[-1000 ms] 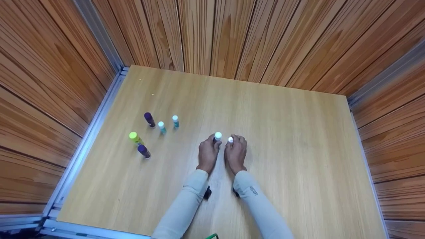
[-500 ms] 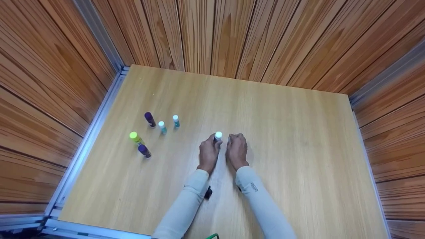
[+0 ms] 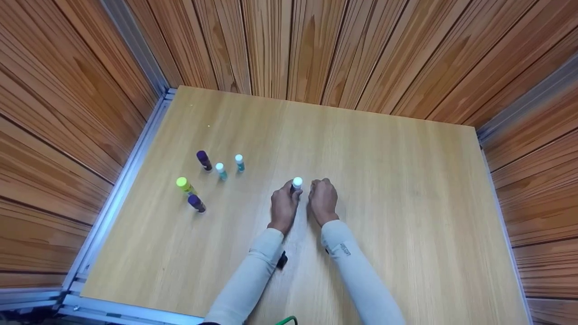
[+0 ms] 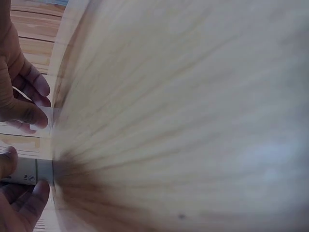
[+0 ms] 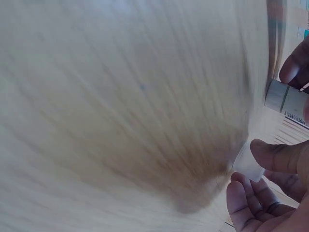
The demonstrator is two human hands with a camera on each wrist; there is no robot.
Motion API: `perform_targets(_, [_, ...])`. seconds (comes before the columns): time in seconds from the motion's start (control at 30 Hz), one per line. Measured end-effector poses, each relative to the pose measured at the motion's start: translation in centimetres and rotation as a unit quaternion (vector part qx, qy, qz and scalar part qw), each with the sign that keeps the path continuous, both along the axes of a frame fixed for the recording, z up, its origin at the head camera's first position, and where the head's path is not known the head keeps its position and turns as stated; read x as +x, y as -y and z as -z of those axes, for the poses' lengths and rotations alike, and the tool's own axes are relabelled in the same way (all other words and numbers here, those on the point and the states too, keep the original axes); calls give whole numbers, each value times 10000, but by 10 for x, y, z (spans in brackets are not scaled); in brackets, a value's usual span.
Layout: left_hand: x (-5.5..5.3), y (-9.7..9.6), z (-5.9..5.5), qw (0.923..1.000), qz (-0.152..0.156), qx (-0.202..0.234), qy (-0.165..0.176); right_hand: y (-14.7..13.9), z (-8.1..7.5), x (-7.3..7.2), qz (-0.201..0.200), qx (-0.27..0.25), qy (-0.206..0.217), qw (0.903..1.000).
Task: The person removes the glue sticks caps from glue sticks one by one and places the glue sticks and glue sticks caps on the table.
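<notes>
My left hand (image 3: 283, 207) grips a white-capped glue stick (image 3: 297, 183) upright over the middle of the table. Printing shows on the stick's pale body in the left wrist view, and a barcode in the right wrist view. Close beside it, my right hand (image 3: 323, 203) pinches a small whitish translucent cylinder (image 5: 249, 162) between thumb and fingers. That piece is hidden under the hand in the head view. It stands low at the tabletop, tilted in the right wrist view; whether it is a loose cap cannot be told. The two held things are apart.
On the left of the table (image 3: 406, 203) stand two dark purple tubes (image 3: 204, 160) (image 3: 196, 203), a lime-capped tube (image 3: 184, 184) and two small teal tubes with white caps (image 3: 221, 171) (image 3: 240, 163). Wood-panel walls and a metal frame (image 3: 135, 149) border the table.
My right hand has turned over its small piece, so the white top that showed at its fingertips is now hidden. My left hand holds the glue stick nearly still.
</notes>
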State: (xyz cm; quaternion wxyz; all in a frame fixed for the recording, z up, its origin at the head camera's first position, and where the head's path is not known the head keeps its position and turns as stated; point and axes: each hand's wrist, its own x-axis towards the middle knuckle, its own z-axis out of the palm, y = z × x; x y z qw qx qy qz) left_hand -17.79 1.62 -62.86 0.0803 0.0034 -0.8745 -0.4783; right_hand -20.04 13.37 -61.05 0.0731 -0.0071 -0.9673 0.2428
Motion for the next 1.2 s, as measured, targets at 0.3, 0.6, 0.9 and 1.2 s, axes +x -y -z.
perform_targets(0.3, [-1,3,1,9994,113,-298,-134,0,1,0,96,238,-146,9996])
perform_targets(0.6, [1,7,-4,9989,-93,-447,146,1,2,0,181,144,-47,9997])
perform_targets(0.9, [9,17,-9,9950,-842,-217,501,0,2,1,180,29,-114,9998])
perform_targets(1.2, [9,27,-11,9766,-1921,7,965,2,1,0,286,1,143,9995])
